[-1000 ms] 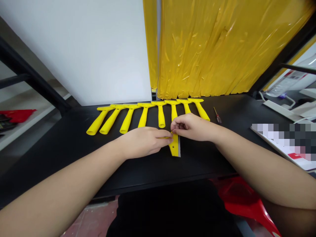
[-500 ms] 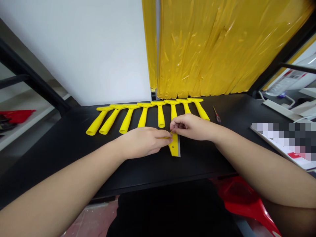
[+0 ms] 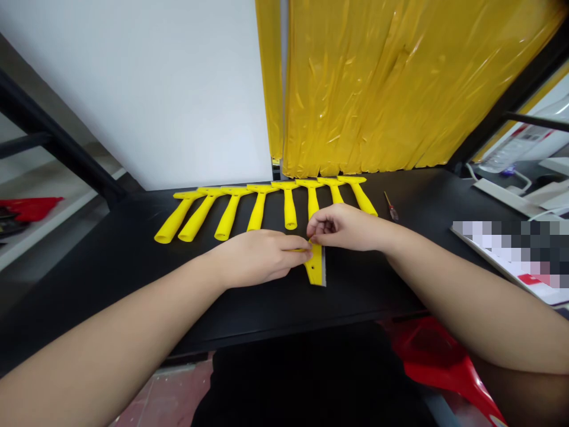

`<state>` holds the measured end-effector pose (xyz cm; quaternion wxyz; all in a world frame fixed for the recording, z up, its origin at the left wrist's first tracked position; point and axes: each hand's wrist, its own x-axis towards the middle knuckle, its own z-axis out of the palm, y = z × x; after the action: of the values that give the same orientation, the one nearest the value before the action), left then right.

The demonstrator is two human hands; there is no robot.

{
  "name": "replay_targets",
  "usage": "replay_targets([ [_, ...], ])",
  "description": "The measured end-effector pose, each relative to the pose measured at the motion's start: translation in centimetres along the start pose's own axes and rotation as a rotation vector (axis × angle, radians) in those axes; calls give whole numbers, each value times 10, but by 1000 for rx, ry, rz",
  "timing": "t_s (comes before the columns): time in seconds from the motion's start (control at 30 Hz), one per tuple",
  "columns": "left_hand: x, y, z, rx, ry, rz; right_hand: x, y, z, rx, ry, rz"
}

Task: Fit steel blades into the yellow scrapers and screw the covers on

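Head view. On the black table (image 3: 133, 261) lies a yellow scraper (image 3: 316, 267), its head with a grey blade edge pointing toward the person and its handle hidden under the left hand (image 3: 260, 256). That hand is closed over the handle, fingers curled around it, fingertips reaching the head. The right hand (image 3: 344, 227) sits just behind the scraper, fingertips pinched together on the head's far end; whether something small is held between them cannot be told.

Behind the scraper, a row of yellow scrapers (image 3: 260, 207) lies side by side, heads toward the yellow plastic curtain (image 3: 400, 89), handles toward the person. The row's right end lies just behind the right hand. To the right of the scraper, beyond the right hand, a small screwdriver (image 3: 391, 206) rests on the table. Below and right of the scraper, under the table edge, a red stool (image 3: 435, 356) shows. Far left of the scraper, a red object (image 3: 31, 207) sits on a side surface.
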<state>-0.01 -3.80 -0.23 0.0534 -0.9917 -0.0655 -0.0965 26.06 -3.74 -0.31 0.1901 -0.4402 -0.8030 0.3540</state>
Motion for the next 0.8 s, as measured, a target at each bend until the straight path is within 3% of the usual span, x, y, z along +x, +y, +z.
replay_targets([
  [0.33, -1, -1, 0, -33, 19, -6, -2, 0, 1, -19, 48, -125],
  [0.53, -5, -2, -2, 4, 67, -85, -3, 3, -8, 147, 224, -130],
  [0.67, -5, -3, -1, 36, 95, -148, -2, 7, -10, 404, 150, -71],
  [0.8, -4, -4, 2, 62, 113, -197, 0, 9, -6, 485, 73, -48],
])
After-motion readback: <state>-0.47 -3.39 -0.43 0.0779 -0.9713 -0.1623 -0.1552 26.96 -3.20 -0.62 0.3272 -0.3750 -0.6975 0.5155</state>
